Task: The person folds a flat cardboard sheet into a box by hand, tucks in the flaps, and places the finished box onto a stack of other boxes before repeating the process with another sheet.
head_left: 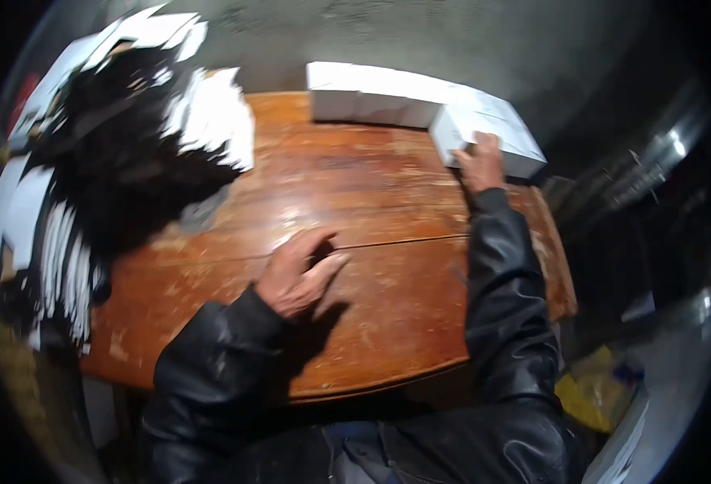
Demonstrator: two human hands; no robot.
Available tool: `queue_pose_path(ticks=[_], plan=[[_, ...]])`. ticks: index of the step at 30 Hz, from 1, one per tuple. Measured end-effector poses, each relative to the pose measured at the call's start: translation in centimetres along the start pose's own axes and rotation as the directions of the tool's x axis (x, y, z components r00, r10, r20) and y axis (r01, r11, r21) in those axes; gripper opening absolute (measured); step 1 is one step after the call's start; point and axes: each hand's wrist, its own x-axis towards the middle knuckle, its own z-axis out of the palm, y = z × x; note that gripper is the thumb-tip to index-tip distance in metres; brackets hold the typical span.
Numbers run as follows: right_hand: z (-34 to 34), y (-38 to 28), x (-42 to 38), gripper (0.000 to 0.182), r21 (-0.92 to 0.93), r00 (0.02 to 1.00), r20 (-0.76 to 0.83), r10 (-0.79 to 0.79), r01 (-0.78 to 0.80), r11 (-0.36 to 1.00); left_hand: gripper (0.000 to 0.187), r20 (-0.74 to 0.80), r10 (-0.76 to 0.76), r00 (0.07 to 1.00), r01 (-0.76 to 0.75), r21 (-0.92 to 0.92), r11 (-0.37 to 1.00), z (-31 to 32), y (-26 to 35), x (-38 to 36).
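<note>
My left hand (pixel 299 274) hovers over the middle of the wooden table (pixel 355 185), its thumb and fingers apart and nothing between them. Its shadow falls on the tabletop. At the far right of the table, my right hand (pixel 482 164) grips the near end of a white box (pixel 496 125), with fingers on its top edge and near face. This box stands at the right end of a row of similar white boxes (pixel 383 89) along the far edge. How far my right fingertips wrap round it is partly hidden.
On the left lies a large, blurred pile of dark pieces (pixel 129 137) with white cards or papers (pixel 218 117) around it. A yellow bag or wrapper (pixel 593 387) is low on the right. The table's right edge (pixel 557 250) is beside my right sleeve.
</note>
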Motion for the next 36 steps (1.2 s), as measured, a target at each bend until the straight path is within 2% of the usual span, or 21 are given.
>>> queue_pose_path(ticks=[1,2,4,6,8,10,11,14,16,17,18,20,21,24,26,28,30,32,33,34,36], plan=[[1.0,1.1,0.0,0.057,-0.044,0.997,0.057,-0.046,0.048,0.998,0.038,0.009,-0.01,1.0,0.01,-0.013,1.0,0.1,-0.6,0.0],[0.7,0.9,0.0,0.06,0.031,0.998,-0.007,-0.07,0.07,0.997,0.039,0.014,-0.015,1.0,0.016,-0.023,1.0,0.0,-0.7,0.0],[-0.4,-0.5,0.4,0.065,0.017,1.0,-0.002,0.007,-0.007,1.0,0.04,-0.006,-0.026,1.0,0.026,0.074,0.997,-0.7,1.1,0.0],[-0.8,-1.5,0.6,0.057,-0.006,0.996,-0.083,0.009,-0.01,1.0,0.04,-0.017,-0.018,1.0,0.019,0.054,0.998,-0.5,0.8,0.1],[-1.4,-3.0,0.6,0.049,0.045,0.999,-0.04,0.002,-0.001,0.999,0.037,-0.036,0.087,0.996,-0.082,0.115,0.99,-0.5,0.6,0.1],[-1.1,-5.3,-0.1,0.041,0.207,1.0,0.015,-0.02,0.017,0.978,0.034,-0.031,0.136,0.99,-0.129,0.177,0.976,-0.2,0.1,0.1],[-1.2,-6.8,-0.6,0.038,0.248,0.993,0.027,-0.119,0.108,0.963,0.033,-0.056,0.158,0.986,-0.145,0.179,0.973,-0.1,0.0,0.1],[-1.2,-13.1,-2.4,0.035,0.559,0.959,0.262,-0.106,-0.061,0.827,0.03,-0.119,0.216,0.969,-0.189,0.204,0.961,0.1,-0.3,0.1],[-1.3,-16.4,-3.8,0.034,0.58,0.916,0.354,-0.189,-0.057,0.813,0.028,-0.149,0.24,0.959,-0.2,0.24,0.95,0.0,-0.2,0.2],[-1.2,-17.6,-4.2,0.033,0.612,0.909,0.267,-0.319,0.096,0.785,0.027,-0.14,0.22,0.965,-0.181,0.245,0.952,-0.1,0.0,0.3],[-0.8,-18.4,-4.8,0.032,0.658,0.909,0.239,-0.341,0.107,0.745,0.027,-0.149,0.251,0.956,-0.214,0.229,0.95,-0.4,0.0,0.4],[0.1,-19.1,-5.1,0.031,0.724,0.902,0.315,-0.294,-0.027,0.69,0.028,-0.164,0.319,0.933,-0.286,0.197,0.938,-0.6,-0.4,0.7],[0.2,-19.9,-5.0,0.03,0.756,0.903,0.338,-0.264,-0.092,0.649,0.029,-0.17,0.289,0.942,-0.255,0.196,0.947,-0.7,-0.4,0.8],[-0.5,-21.7,-3.6,0.029,0.754,0.877,0.407,-0.255,-0.165,0.636,0.028,-0.205,0.295,0.933,-0.238,0.261,0.936,-1.7,-1.2,0.4],[-3.1,-24.3,-1.3,0.025,0.797,0.845,0.456,-0.279,-0.248,0.551,0.027,-0.213,0.322,0.922,-0.25,0.308,0.918,-2.6,-2.7,0.1],[-5.3,-27.0,1.9,0.026,0.847,0.875,0.356,-0.328,-0.154,0.508,0.027,-0.204,0.295,0.933,-0.211,0.352,0.912,-4.6,-3.7,-0.9],[-6.5,-29.3,5.5,0.027,0.834,0.901,0.226,-0.371,0.017,0.551,0.026,-0.26,0.298,0.919,-0.179,0.398,0.9,-6.5,-4.5,-1.3],[-7.8,-32.0,9.2,0.031,0.835,0.9,0.034,-0.434,0.213,0.508,0.026,-0.317,0.272,0.909,-0.13,0.405,0.905,-8.3,-4.9,-1.8],[-8.7,-33.6,10.8,0.033,0.719,0.896,-0.05,-0.441,0.339,0.606,0.026,-0.372,0.175,0.911,-0.042,0.341,0.939,-8.9,-4.1,-2.2],[-9.4,-35.1,12.2,0.035,0.575,0.879,-0.132,-0.458,0.444,0.687,0.026,-0.356,0.181,0.917,-0.039,0.372,0.928,-9.1,-4.2,-2.2],[-10.2,-37.6,14.3,0.043,0.607,0.903,-0.114,-0.415,0.394,0.69,0.026,-0.32,0.19,0.928,-0.035,0.432,0.901,-9.2,-4.3,-1.8]])
